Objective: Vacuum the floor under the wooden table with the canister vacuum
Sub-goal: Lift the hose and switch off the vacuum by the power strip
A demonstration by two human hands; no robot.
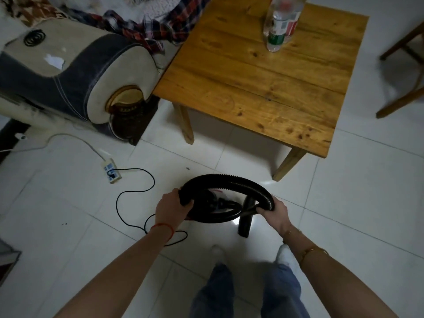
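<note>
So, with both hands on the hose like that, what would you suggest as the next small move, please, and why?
Probably swing the nozzle toward the floor under the table. Both the left hand and the right hand grip the hose, which is still looped in an arc, and the nozzle points down near the feet, short of the table's legs.

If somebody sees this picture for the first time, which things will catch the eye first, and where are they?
First, the black ribbed hose arching in the lower middle, gripped by the left hand and the right hand. Next, the wooden table at upper right, with plastic bottles on its far side. At left, a black cord loops from a power strip.
</note>
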